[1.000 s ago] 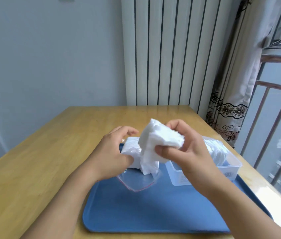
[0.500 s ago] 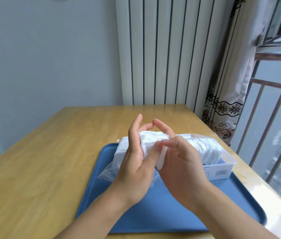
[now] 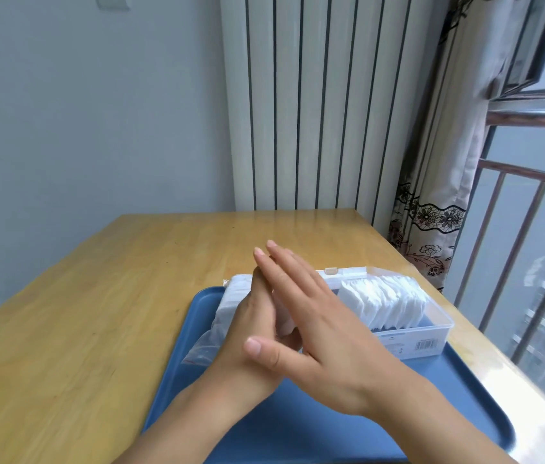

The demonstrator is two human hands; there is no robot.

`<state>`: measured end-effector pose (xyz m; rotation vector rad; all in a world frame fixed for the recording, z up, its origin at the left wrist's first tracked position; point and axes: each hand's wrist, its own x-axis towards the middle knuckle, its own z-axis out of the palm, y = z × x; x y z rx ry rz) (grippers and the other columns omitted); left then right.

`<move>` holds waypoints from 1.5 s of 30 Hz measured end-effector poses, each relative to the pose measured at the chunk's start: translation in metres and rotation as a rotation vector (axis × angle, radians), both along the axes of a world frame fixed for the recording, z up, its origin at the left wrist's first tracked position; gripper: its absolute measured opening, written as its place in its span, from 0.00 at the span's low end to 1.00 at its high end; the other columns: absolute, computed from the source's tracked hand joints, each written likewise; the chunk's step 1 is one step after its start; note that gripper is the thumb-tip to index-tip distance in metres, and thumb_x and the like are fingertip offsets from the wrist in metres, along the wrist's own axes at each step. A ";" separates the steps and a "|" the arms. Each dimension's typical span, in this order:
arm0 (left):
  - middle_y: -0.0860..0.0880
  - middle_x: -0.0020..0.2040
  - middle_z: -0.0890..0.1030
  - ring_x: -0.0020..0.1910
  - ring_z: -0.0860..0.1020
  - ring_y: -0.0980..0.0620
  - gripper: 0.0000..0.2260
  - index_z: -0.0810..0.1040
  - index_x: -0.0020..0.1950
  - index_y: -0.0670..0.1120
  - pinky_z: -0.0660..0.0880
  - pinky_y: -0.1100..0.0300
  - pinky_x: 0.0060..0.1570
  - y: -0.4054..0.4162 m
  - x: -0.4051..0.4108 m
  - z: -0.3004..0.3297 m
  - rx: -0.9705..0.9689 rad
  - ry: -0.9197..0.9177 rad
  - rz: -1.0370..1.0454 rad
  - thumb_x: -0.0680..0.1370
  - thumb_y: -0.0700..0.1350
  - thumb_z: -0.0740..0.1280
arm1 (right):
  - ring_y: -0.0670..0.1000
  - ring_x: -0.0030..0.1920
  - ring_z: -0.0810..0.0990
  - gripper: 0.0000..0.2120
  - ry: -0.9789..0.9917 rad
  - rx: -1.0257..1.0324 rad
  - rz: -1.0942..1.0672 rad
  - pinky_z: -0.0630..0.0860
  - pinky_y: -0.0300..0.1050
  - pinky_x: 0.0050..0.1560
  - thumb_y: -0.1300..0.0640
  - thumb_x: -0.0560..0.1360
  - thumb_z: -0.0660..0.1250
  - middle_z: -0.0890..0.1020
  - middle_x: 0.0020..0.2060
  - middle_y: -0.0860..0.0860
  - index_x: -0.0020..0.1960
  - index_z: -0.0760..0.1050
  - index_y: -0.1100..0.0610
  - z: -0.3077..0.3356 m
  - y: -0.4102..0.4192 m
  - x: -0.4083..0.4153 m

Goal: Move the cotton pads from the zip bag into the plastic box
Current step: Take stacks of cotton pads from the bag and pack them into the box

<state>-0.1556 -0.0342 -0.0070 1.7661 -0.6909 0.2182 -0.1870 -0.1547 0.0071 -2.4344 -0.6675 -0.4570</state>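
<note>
A wooden table [image 3: 104, 296] is set against a pale wall and a ribbed white radiator [image 3: 314, 102], with a patterned curtain [image 3: 431, 209] and a barred window beside it. A blue tray [image 3: 348, 413] is laid on the table and serves as the landmark here. At the tray's far right the plastic box [image 3: 438, 321] is stood open, and a row of cotton pads [image 3: 385, 304] is already stacked upright inside it. At the tray's far left the zip bag [image 3: 227, 309] is lying, with more white pads seen through it. Above the tray's middle, a small stack of pads [image 3: 283, 318] is sandwiched between the two palms, probably so that its edges are squared before it is slotted into the box; little of it is visible. The left hand [image 3: 251, 333] is held flat, fingers straight. The right hand [image 3: 318, 326] is pressed over it, fingers extended, thumb spread toward the viewer.
</note>
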 end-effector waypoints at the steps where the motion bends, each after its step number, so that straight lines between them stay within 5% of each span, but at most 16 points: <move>1: 0.61 0.43 0.85 0.46 0.83 0.66 0.10 0.78 0.51 0.57 0.78 0.66 0.42 0.001 0.004 -0.004 -0.061 0.049 -0.066 0.84 0.56 0.58 | 0.35 0.79 0.38 0.42 0.024 -0.020 0.005 0.49 0.46 0.81 0.30 0.76 0.58 0.44 0.81 0.35 0.82 0.43 0.41 -0.001 -0.001 0.000; 4: 0.60 0.41 0.80 0.42 0.81 0.61 0.16 0.74 0.53 0.58 0.79 0.56 0.42 0.003 0.001 0.003 -0.162 0.237 -0.032 0.69 0.61 0.69 | 0.34 0.78 0.42 0.44 0.032 0.068 0.020 0.50 0.40 0.80 0.32 0.76 0.61 0.48 0.81 0.35 0.82 0.42 0.43 0.005 -0.004 -0.001; 7: 0.60 0.48 0.82 0.46 0.81 0.64 0.27 0.64 0.64 0.64 0.79 0.64 0.42 0.009 0.003 0.002 0.086 0.019 0.159 0.72 0.51 0.74 | 0.35 0.79 0.50 0.44 -0.062 0.169 -0.030 0.53 0.33 0.76 0.33 0.75 0.63 0.55 0.80 0.37 0.83 0.45 0.46 0.009 -0.009 0.000; 13: 0.55 0.40 0.82 0.40 0.81 0.59 0.31 0.59 0.65 0.61 0.75 0.66 0.35 0.012 0.010 -0.004 0.116 -0.073 0.206 0.71 0.47 0.75 | 0.33 0.78 0.46 0.53 0.157 0.084 0.077 0.52 0.34 0.76 0.32 0.69 0.70 0.49 0.80 0.34 0.82 0.43 0.43 0.001 -0.011 0.001; 15: 0.55 0.43 0.82 0.42 0.81 0.60 0.39 0.58 0.71 0.59 0.74 0.70 0.38 0.014 0.012 -0.007 0.098 -0.053 0.203 0.68 0.46 0.78 | 0.35 0.75 0.61 0.49 0.147 0.172 0.072 0.62 0.33 0.71 0.38 0.69 0.76 0.66 0.75 0.38 0.81 0.54 0.45 0.002 -0.016 0.006; 18: 0.57 0.47 0.83 0.46 0.82 0.60 0.46 0.57 0.74 0.61 0.78 0.66 0.44 0.014 0.011 -0.006 0.096 -0.032 0.176 0.66 0.42 0.81 | 0.44 0.56 0.80 0.26 0.082 0.230 -0.007 0.76 0.41 0.55 0.48 0.69 0.80 0.82 0.52 0.42 0.65 0.78 0.50 0.010 -0.032 0.016; 22: 0.57 0.51 0.83 0.48 0.82 0.60 0.47 0.61 0.73 0.62 0.79 0.67 0.45 0.011 0.008 -0.007 0.060 0.011 0.096 0.63 0.44 0.84 | 0.47 0.41 0.82 0.11 0.166 0.348 0.007 0.80 0.48 0.45 0.52 0.70 0.80 0.84 0.39 0.48 0.48 0.81 0.55 0.014 -0.047 0.022; 29: 0.63 0.63 0.76 0.64 0.73 0.61 0.26 0.72 0.67 0.57 0.72 0.63 0.61 0.014 0.011 -0.010 0.397 -0.343 0.119 0.71 0.60 0.74 | 0.48 0.30 0.80 0.12 0.170 0.961 -0.367 0.69 0.41 0.29 0.50 0.77 0.73 0.85 0.36 0.53 0.50 0.83 0.59 0.018 -0.073 0.034; 32: 0.62 0.66 0.74 0.66 0.70 0.61 0.22 0.76 0.67 0.55 0.64 0.68 0.67 0.011 0.006 -0.011 0.575 -0.393 0.022 0.75 0.60 0.70 | 0.50 0.29 0.79 0.10 0.303 0.818 -0.357 0.70 0.41 0.26 0.54 0.76 0.74 0.84 0.35 0.57 0.50 0.83 0.62 0.010 -0.069 0.038; 35: 0.64 0.65 0.72 0.60 0.69 0.58 0.19 0.73 0.69 0.56 0.70 0.61 0.63 0.008 0.004 -0.017 0.741 -0.375 -0.079 0.79 0.59 0.66 | 0.51 0.28 0.78 0.07 0.419 0.619 -0.404 0.72 0.42 0.26 0.60 0.74 0.73 0.84 0.35 0.63 0.46 0.81 0.65 0.001 -0.065 0.044; 39: 0.62 0.61 0.72 0.58 0.71 0.57 0.16 0.74 0.66 0.55 0.73 0.58 0.59 0.007 0.008 -0.020 0.759 -0.370 -0.104 0.80 0.57 0.66 | 0.50 0.22 0.72 0.17 0.374 0.291 -0.610 0.64 0.39 0.24 0.55 0.69 0.73 0.75 0.24 0.57 0.37 0.74 0.69 -0.008 -0.066 0.049; 42: 0.62 0.61 0.73 0.58 0.70 0.58 0.14 0.75 0.65 0.56 0.71 0.59 0.60 0.007 0.007 -0.020 0.777 -0.401 -0.116 0.80 0.56 0.66 | 0.53 0.24 0.68 0.22 0.303 0.118 -0.673 0.60 0.42 0.26 0.52 0.67 0.75 0.68 0.23 0.52 0.27 0.64 0.59 -0.013 -0.061 0.048; 45: 0.61 0.60 0.74 0.56 0.69 0.59 0.12 0.76 0.63 0.56 0.71 0.59 0.59 0.006 0.005 -0.019 0.768 -0.422 -0.132 0.80 0.54 0.67 | 0.54 0.27 0.62 0.23 0.230 -0.095 -0.822 0.54 0.42 0.26 0.52 0.64 0.74 0.63 0.26 0.50 0.30 0.58 0.54 -0.011 -0.057 0.046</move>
